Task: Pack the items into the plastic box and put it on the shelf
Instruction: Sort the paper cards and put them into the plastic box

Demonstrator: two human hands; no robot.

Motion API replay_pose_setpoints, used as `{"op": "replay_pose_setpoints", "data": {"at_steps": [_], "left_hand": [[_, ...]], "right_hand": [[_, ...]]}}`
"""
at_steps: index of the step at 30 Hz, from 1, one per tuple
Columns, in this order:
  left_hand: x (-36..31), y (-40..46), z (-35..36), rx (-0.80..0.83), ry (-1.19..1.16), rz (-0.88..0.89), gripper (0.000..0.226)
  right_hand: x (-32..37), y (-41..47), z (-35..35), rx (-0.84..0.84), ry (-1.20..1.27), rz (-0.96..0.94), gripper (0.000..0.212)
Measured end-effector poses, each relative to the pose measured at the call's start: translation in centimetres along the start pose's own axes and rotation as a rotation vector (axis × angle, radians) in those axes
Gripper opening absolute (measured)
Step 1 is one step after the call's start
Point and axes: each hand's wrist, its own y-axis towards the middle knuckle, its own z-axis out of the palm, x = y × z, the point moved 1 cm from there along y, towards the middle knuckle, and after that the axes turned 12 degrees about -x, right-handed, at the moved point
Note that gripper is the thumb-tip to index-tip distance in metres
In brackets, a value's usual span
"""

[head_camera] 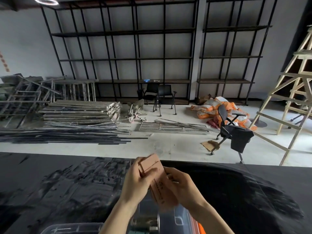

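The room is lit dimly and evenly, a ring lamp (46, 0) glaring at the upper left. The dark table (67, 183) is smeared by motion blur, the hands are softened, and straight lines are bowed at the edges.

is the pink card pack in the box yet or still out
Out: both hands, left hand and right hand, hold the pink card pack above the clear plastic box.

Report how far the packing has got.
Done: the clear plastic box at the bottom edge already seems to hold a few items, though they are blurred. In hand: the left hand and right hand together hold a pinkish-brown carton above it. Left: packing it, then moving the box onto the black shelf.
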Motion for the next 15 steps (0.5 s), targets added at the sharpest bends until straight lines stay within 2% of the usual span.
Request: {"op": "replay_pose_setpoints", "data": {"at_steps": [4, 7, 9, 11, 13, 15], "left_hand": [[-1.1, 0.4, 0.6, -0.214, -0.329, -0.125, 0.021], [-1.2, 0.1, 1.1, -0.239, -0.285, -0.099, 0.028], [-0.8, 0.2, 0.9, -0.191, -0.166, -0.047, 0.031], [-0.6, 0.4, 0.5, -0.135, -0.104, -0.01, 0.026], [-1.0, 0.1, 0.9, -0.125, -0.19, -0.041, 0.017], [-1.4, -0.7, 2.0, -0.17, -0.28, -0.086, 0.022]], "right_hand": [[0.0, 0.2, -0.3, -0.007, 0.371, 0.155, 0.044], [0.4, 0.6, 0.1, -0.102, 0.509, 0.204, 0.034], [0.8, 0.9, -0.2, -0.164, 0.473, 0.186, 0.024], [1.3, 0.9, -0.6, -0.146, 0.372, 0.151, 0.022], [1.7, 0.7, -0.4, -0.131, 0.291, 0.125, 0.023], [2.1, 0.4, 0.1, -0.146, 0.26, 0.087, 0.024]]}}
